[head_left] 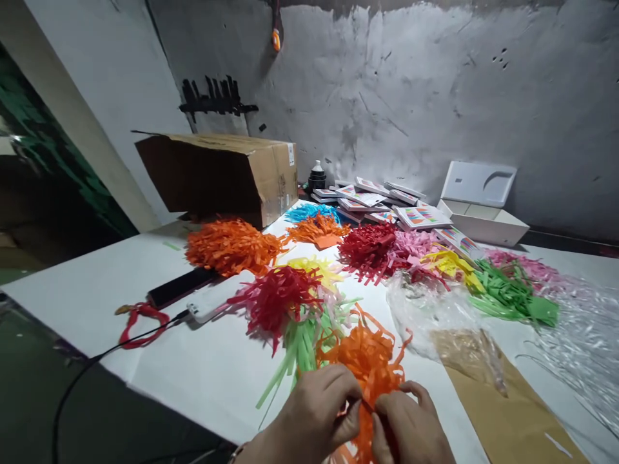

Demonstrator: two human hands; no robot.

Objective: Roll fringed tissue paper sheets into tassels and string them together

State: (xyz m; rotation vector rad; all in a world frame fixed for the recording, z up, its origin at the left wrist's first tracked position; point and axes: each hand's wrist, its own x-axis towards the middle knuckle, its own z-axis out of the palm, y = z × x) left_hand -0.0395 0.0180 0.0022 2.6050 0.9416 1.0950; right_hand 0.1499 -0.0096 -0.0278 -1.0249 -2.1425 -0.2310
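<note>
Both my hands are close together at the bottom centre, pinching at a bunch of orange paper tassel. My left hand has thumb and forefinger closed on it from the left. From the right, my right hand grips it with bent fingers. A thin dark strand shows between the fingertips, too small to make out well. Just beyond lie a light green tassel and a red tassel, with a yellow tassel behind them.
An open cardboard box stands at the back left, beside an orange paper heap. A power bank with a cable and a dark phone lie left. Clear plastic, brown paper and green tassels lie right.
</note>
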